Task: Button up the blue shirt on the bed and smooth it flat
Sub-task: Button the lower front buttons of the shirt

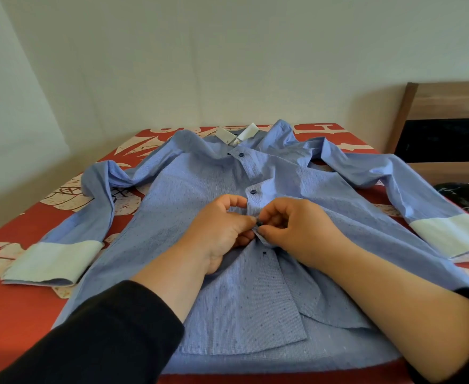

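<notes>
I saw the blue shirt (pixel 227 206) flat on the bed (pixel 20 306), left hand (pixel 222 231) and right hand (pixel 297 228) pinching its placket around one button (pixel 259 223) (between fingertips); a slip could pop it loose, or wrinkle the fabric.

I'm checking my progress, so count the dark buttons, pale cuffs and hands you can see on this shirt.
Dark buttons: 4 (collar button, chest button, pinched button, lower button)
Pale cuffs: 2 (left cuff, right cuff)
Hands: 2 (left hand, right hand)
Total: 8
</notes>
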Action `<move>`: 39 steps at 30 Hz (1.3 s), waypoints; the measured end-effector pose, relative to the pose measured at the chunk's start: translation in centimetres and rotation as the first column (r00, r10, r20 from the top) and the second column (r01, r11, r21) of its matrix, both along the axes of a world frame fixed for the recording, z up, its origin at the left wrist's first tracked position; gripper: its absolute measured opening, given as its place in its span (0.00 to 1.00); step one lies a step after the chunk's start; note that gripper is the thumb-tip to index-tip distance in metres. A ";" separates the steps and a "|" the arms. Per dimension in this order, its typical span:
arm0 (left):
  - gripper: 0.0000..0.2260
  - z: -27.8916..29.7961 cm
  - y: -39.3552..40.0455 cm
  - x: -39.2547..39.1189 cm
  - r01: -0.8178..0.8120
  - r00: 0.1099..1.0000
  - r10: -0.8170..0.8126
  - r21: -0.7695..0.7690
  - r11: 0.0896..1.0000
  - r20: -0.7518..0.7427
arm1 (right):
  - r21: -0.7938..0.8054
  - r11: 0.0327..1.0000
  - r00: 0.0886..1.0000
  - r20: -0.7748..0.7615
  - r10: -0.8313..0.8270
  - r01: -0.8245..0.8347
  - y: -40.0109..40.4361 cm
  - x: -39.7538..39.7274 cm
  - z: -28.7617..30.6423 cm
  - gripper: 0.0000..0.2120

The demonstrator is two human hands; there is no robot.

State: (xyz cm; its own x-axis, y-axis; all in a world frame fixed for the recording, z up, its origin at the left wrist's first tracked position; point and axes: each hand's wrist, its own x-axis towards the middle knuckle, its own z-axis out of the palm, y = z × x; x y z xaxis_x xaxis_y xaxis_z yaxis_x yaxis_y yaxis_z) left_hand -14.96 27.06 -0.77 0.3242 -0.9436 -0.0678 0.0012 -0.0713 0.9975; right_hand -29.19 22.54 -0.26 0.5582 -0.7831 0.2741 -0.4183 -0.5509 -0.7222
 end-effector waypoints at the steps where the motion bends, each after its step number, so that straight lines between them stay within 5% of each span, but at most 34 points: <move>1: 0.11 -0.1 0.0 0.0 -0.004 1.000 0.004 -0.003 1.000 0.008 | -0.035 0.999 1.000 0.005 0.002 -0.002 0.1 0.1 0.0 0.06; 5: 0.13 -0.3 -0.1 0.1 -0.014 0.999 0.014 -0.007 1.000 0.043 | -0.171 0.985 0.999 -0.042 -0.006 -0.001 0.4 0.4 0.0 0.06; 16: 0.19 -0.4 0.2 -0.3 0.016 0.991 -0.011 -0.036 0.999 0.132 | -0.096 0.995 0.993 -0.106 -0.044 0.034 -0.1 0.1 0.1 0.04; 31: 0.10 1.7 0.5 0.3 -0.021 0.950 -0.005 0.080 0.997 0.311 | -0.010 0.995 0.994 -0.034 -0.103 0.103 -1.0 0.2 1.6 0.09; 39: 0.09 3.5 0.7 1.6 0.032 0.925 -0.060 0.080 0.996 0.376 | 0.015 1.000 0.986 -0.165 -0.006 0.009 -1.5 1.5 4.0 0.07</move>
State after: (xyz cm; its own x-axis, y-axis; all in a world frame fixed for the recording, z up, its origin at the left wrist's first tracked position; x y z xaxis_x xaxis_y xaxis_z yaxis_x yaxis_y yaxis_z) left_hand -13.32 27.71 2.71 0.2952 -0.9553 -0.0158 -0.3797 -0.1325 0.9156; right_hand -27.74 21.07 3.77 0.5888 -0.7911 0.1658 -0.5368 -0.5362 -0.6514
